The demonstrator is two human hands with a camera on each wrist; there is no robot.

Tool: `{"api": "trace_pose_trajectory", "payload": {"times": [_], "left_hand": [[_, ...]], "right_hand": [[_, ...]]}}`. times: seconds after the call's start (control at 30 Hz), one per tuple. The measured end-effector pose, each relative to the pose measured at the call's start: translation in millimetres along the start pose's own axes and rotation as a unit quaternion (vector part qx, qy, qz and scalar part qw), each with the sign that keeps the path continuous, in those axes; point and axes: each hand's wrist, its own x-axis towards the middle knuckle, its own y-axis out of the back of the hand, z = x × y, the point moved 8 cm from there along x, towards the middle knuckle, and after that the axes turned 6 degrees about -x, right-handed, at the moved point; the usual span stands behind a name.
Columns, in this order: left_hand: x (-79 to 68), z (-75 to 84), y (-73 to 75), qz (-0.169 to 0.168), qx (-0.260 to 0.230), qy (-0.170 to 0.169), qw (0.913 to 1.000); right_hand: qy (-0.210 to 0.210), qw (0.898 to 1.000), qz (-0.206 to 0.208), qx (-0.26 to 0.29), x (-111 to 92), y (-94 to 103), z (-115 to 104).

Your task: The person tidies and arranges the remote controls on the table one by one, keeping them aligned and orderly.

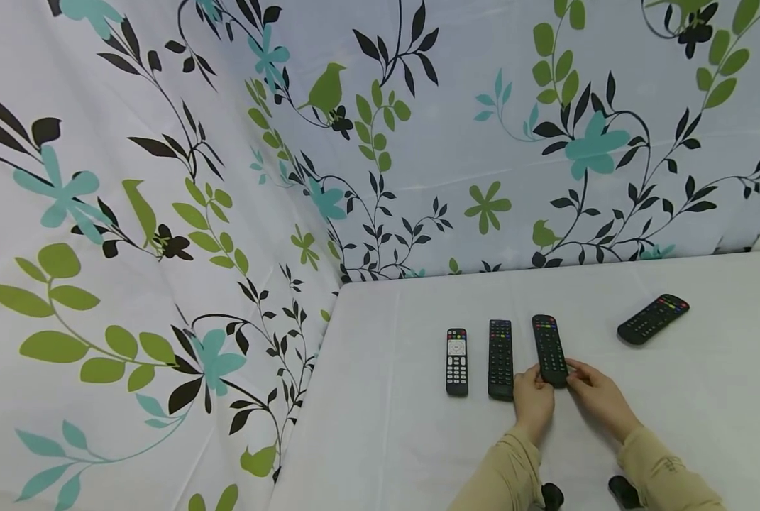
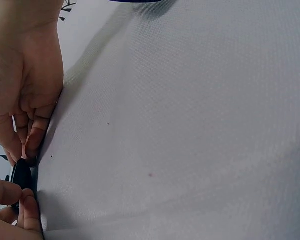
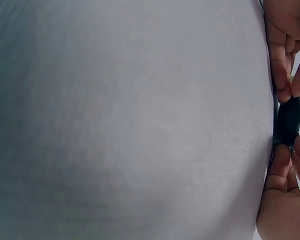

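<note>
A black remote control [image 1: 548, 350] with rows of small buttons and a few coloured keys at its top lies slightly tilted on the white table. My left hand [image 1: 534, 403] pinches its lower left edge, and my right hand [image 1: 599, 399] pinches the lower right edge from the opposite side. In the right wrist view the dark end of the remote [image 3: 289, 120] shows between the fingertips of both hands. Just left of my left hand lies a longer black remote [image 1: 500, 360]. Beside that one is a smaller black remote [image 1: 457, 362] with white keys.
Another black remote [image 1: 653, 319] lies slanted at the right of the white-covered table [image 1: 405, 440]. Floral-printed cloth [image 1: 418, 142] hangs behind the table and along its left side. Dark wrist devices [image 1: 624, 491] show beneath the sleeves.
</note>
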Motion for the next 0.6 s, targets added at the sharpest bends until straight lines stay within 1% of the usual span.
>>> {"api": "trace_pose_trajectory", "payload": {"times": [0.23, 0.4, 0.53, 0.6], "left_hand": [[-1.1, 1.6, 0.2, 0.001, 0.002, 0.007, 1.0000], [-1.2, 1.4, 2.0, 0.001, 0.007, 0.007, 1.0000], [-4.7, -0.9, 1.9, -0.017, 0.004, 0.030, 0.9994], [-8.5, -3.5, 1.3, -0.028, -0.002, 0.050, 0.9983]], "right_hand": [[0.006, 1.000, 0.006, -0.005, 1.1, 1.4, -0.4], [0.006, 1.000, -0.004, 0.005, 1.3, 1.8, -2.4], [-0.007, 1.000, -0.021, 0.018, 0.4, 4.1, -1.3], [-0.017, 0.999, -0.032, 0.025, -0.8, 4.2, 0.8]]}}
